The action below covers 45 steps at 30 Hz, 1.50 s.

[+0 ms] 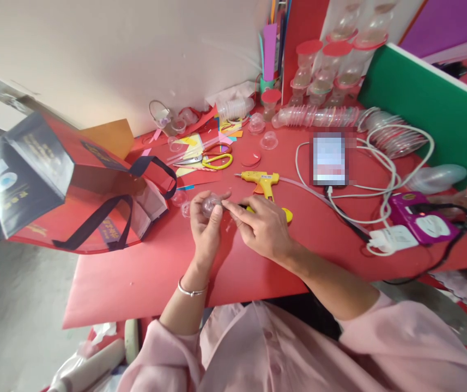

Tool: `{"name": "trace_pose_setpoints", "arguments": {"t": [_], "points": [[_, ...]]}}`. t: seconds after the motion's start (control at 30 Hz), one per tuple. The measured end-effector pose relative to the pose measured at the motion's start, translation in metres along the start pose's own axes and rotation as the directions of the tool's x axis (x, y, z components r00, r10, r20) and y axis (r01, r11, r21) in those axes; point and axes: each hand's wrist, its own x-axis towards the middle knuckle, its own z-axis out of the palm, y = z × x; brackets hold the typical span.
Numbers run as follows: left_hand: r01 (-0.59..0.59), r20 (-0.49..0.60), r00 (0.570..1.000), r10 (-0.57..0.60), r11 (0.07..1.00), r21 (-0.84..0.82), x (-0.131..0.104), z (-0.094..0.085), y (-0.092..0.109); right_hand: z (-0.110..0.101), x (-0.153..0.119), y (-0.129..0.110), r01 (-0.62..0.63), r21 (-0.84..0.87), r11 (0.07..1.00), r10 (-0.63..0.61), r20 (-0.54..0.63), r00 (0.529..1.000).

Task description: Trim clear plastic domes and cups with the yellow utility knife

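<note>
My left hand (206,226) is closed around a small clear plastic cup or dome (211,206), its thumb on the near side. Close beside it, my right hand (264,226) is closed on a slim tool with a dark tip that meets the plastic. Yellow parts (286,214) show past the right hand and look like the tool's handle; most of it is hidden by the fingers, so its kind is unclear. Just beyond the hands lies a yellow glue gun (261,179). Two more clear plastic pieces (179,197) rest left of my left hand.
On the red table (135,283) lie scissors (211,159), a red disc (251,158) and paper scraps. A red gift bag (94,190) stands left. Stacked clear cups (319,116), a phone (329,158), white cables and a purple power strip (421,218) occupy the right.
</note>
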Motion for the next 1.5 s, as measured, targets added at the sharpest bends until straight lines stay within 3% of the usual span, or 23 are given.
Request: {"name": "trace_pose_setpoints", "arguments": {"t": [0.7, 1.17, 1.5], "points": [[-0.11, 0.039, 0.994, 0.106, 0.99, 0.093, 0.003, -0.012, -0.015, 0.001, 0.001, -0.002, 0.046, -0.036, 0.998, -0.049, -0.065, 0.997], [-0.047, 0.019, 0.999, 0.046, 0.995, 0.093, 0.002, -0.013, -0.018, 0.002, 0.0, -0.001, 0.056, -0.113, 0.992, -0.068, -0.097, 0.993], [-0.001, 0.064, 0.998, -0.003, 0.998, 0.064, 0.003, -0.017, -0.02, 0.001, 0.0, -0.001, 0.026, -0.082, 0.996, -0.027, -0.013, 1.0]]}}
